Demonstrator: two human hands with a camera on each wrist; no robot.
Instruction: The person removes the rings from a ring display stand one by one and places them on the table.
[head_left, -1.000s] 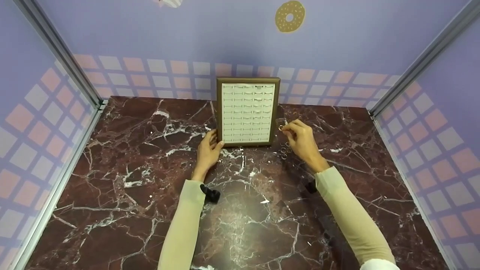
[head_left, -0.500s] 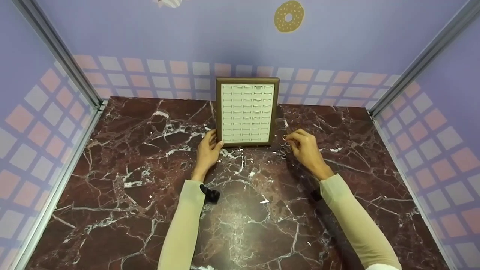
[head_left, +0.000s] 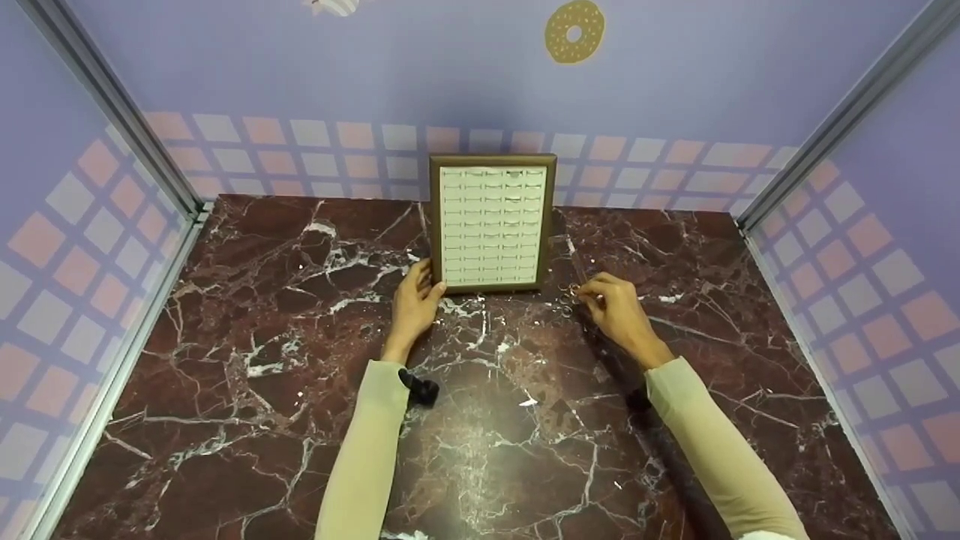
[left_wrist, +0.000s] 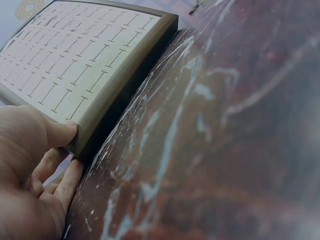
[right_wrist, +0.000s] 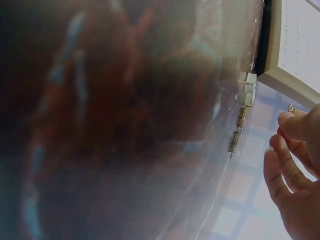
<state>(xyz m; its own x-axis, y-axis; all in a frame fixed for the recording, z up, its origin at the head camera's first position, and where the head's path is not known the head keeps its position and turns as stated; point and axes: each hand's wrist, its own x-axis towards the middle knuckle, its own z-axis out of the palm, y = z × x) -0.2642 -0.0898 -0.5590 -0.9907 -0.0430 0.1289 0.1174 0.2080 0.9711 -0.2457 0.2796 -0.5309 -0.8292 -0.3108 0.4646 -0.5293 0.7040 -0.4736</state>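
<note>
A brown-framed ring display board (head_left: 491, 225) with rows of slits in a pale panel stands tilted near the back wall. My left hand (head_left: 415, 304) grips its lower left corner, thumb on the front of the frame and fingers round the side, as the left wrist view also shows. To the right of the board, my right hand (head_left: 616, 311) pinches a small gold-coloured ring (right_wrist: 291, 108) between thumb and forefinger. Several loose rings (head_left: 567, 312) lie on the table just beside its fingertips. The right wrist view shows loose rings (right_wrist: 242, 117) edge-on past the board's corner.
A dark red marbled tabletop (head_left: 262, 420) spreads under everything. Purple walls with pink and white squares (head_left: 356, 135) close it off at the back and both sides, with metal posts (head_left: 161, 142) in the corners. A tiny white scrap (head_left: 529, 402) lies in front.
My right hand has moved towards me with the ring, from beside the board's right edge down to the loose rings. The left hand and board stay in place.
</note>
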